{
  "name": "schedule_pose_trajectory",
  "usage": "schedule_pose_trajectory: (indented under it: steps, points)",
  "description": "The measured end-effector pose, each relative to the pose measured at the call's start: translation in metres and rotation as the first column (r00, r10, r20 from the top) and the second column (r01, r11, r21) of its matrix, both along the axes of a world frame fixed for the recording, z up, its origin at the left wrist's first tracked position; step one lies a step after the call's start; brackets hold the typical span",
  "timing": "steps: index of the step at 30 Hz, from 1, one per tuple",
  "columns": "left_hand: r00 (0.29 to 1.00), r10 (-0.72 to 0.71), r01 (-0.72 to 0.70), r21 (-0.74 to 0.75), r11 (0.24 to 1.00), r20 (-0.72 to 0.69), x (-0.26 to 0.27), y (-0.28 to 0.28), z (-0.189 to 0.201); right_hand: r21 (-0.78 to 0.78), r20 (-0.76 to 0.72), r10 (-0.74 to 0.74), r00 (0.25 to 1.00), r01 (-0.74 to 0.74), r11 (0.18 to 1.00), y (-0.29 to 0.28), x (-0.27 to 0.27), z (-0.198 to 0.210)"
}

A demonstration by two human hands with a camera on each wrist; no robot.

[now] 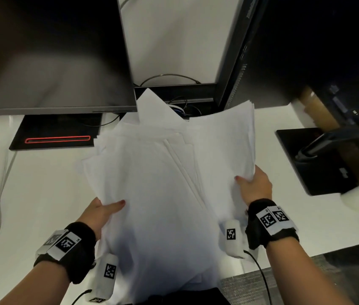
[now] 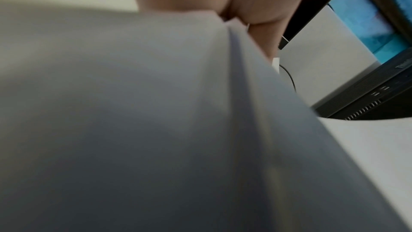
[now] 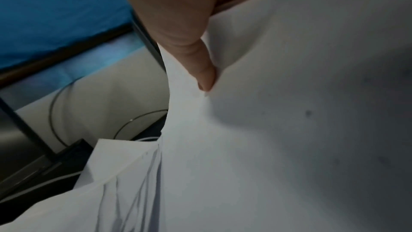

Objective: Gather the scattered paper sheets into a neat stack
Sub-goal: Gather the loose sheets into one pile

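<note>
Paper sheets [image 1: 163, 172] fill the middle of the head view, held up over the white worktop [image 1: 42, 194] as one loose, uneven bundle — edges fanned, corners poking out toward 12 o'clock; the left hand [image 1: 100, 213] grips the bundle's edge at 7 o'clock, thumb on top, fingers hidden beneath; the right hand [image 1: 255, 186] grips the edge at 3 o'clock the same way — its wrist view shows the thumb [image 3: 200, 66] pressed into the top sheet; a dark monitor [image 1: 51, 53] stands at 11 o'clock, a black stand base [image 1: 310, 159] at 3 o'clock.
</note>
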State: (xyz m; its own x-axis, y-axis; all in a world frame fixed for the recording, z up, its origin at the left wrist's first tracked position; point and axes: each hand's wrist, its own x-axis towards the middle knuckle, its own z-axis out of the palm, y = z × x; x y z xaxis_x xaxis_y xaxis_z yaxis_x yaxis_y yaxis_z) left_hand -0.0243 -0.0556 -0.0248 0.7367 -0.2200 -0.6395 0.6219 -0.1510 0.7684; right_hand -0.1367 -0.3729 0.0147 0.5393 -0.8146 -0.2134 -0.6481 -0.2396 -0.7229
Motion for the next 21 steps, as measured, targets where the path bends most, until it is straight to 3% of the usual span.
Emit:
schedule_pose_trajectory:
  steps: [7, 12, 16, 21]
  points:
    - [1.0, 0.014, -0.014, 0.009, 1.0, 0.006, 0.003, -0.004, 0.001, -0.333, 0.159, 0.074, 0.984, -0.017, 0.943, -0.002, -0.014, 0.046]
    - [1.0, 0.018, -0.018, 0.053, 0.998, -0.015, 0.005, -0.005, 0.0, -0.528, 0.393, 0.14, 0.909, 0.098, 0.844, 0.001, -0.021, 0.089]
    - [0.999, 0.015, -0.013, 0.071, 0.997, -0.037, 0.009, -0.008, 0.002, -0.42, 0.584, 0.137, 0.8, 0.153, 0.895, 0.013, -0.008, 0.11]
    - [0.999, -0.015, 0.017, 0.046, 0.999, -0.041, 0.009, -0.009, 0.005, -0.034, 0.67, -0.007, 0.742, 0.039, 0.999, 0.036, 0.004, 0.107]
